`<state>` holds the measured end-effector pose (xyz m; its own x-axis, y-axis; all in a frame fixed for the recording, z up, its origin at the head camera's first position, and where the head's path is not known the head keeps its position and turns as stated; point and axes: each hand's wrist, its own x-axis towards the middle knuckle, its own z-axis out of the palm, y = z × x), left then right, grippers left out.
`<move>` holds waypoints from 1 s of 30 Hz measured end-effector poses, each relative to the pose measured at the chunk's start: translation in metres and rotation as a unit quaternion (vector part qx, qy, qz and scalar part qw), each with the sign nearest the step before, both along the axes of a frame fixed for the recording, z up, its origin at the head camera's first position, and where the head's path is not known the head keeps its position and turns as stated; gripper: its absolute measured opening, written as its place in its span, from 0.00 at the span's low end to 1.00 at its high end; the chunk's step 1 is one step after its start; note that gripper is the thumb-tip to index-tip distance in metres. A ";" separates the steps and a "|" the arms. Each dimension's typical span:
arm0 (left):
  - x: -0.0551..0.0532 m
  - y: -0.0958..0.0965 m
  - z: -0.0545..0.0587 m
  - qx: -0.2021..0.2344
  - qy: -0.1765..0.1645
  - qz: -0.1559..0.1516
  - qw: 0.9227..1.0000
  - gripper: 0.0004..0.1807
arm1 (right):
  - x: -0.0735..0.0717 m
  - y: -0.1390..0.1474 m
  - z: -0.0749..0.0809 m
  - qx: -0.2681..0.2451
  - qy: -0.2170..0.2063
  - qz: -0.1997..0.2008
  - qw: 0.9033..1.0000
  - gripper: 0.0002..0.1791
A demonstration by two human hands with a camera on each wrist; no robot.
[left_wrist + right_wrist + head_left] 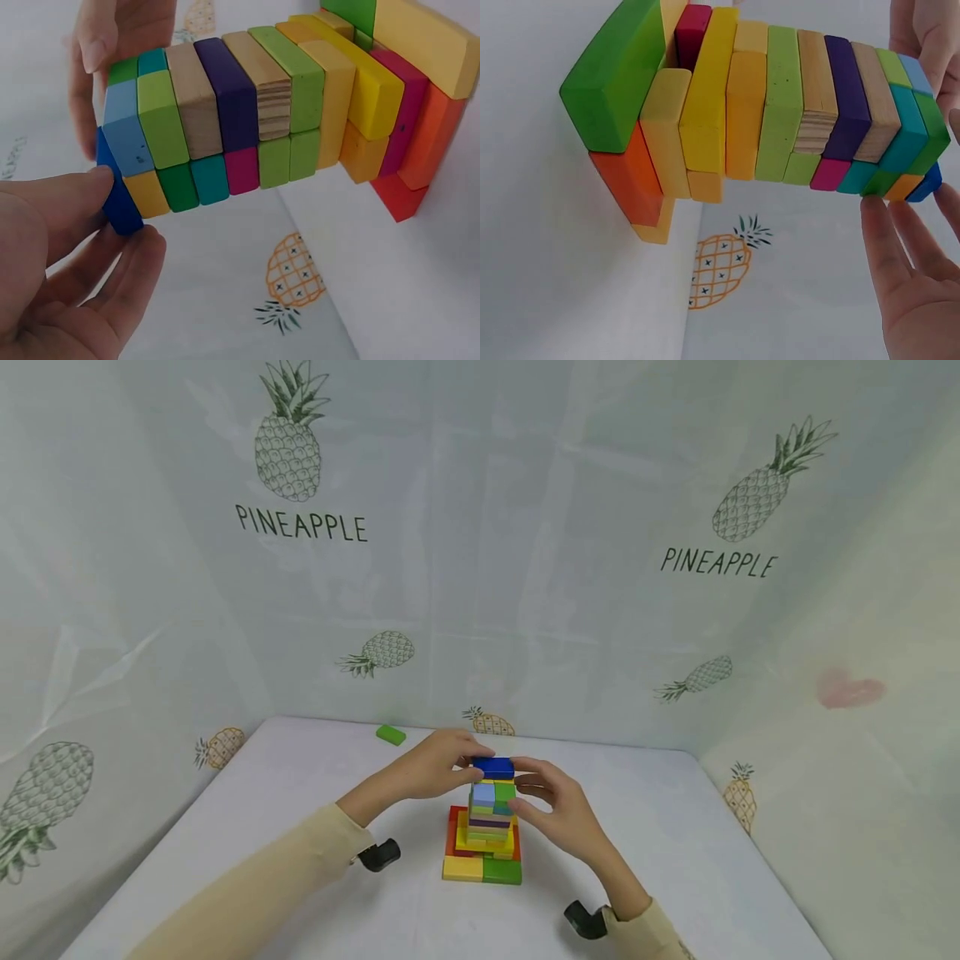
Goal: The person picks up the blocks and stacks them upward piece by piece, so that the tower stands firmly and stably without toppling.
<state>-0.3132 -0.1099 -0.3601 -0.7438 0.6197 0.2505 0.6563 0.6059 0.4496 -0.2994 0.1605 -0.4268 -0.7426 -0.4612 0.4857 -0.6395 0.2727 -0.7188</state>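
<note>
A tall tower of coloured wooden blocks point(489, 822) stands on the table. On its top lies a dark blue block point(493, 767), which my left hand point(438, 766) pinches between thumb and fingers at its left end. My right hand point(558, 806) is at the tower's right side, its fairly straight fingertips touching the upper blocks and the blue block's end. The right thumb is near a green block point(932, 135). Below the blue block, the left wrist view shows a light blue block point(129, 135) and an orange-yellow block point(146, 195).
A loose green block point(391, 734) lies near the back edge of the white table point(300, 827). The tower's wider base has a green block point(502, 871) and a pale yellow block point(462, 868) in front. A pineapple-print cloth point(510, 568) hangs behind.
</note>
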 end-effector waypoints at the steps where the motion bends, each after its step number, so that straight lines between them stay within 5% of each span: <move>1: 0.000 0.001 0.000 -0.001 -0.001 -0.002 1.000 0.21 | 0.000 0.000 0.000 0.000 0.002 0.001 1.000 0.33; 11: -0.001 0.002 0.000 -0.002 -0.004 -0.016 1.000 0.22 | 0.001 -0.002 0.000 0.011 0.001 -0.017 1.000 0.31; 15: -0.006 -0.010 -0.002 0.020 -0.014 0.002 1.000 0.25 | 0.000 -0.003 -0.002 0.006 -0.003 -0.015 1.000 0.32; 19: -0.028 -0.045 -0.010 0.050 -0.005 0.069 0.996 0.25 | -0.001 -0.004 -0.004 0.003 -0.007 -0.014 1.000 0.32; 23: -0.059 -0.092 -0.035 0.069 -0.008 0.149 0.986 0.25 | -0.001 -0.004 -0.005 0.007 -0.002 -0.021 1.000 0.32; 30: -0.102 -0.139 -0.082 0.003 -0.040 0.194 0.980 0.28 | -0.001 -0.004 -0.003 0.009 0.003 -0.019 1.000 0.32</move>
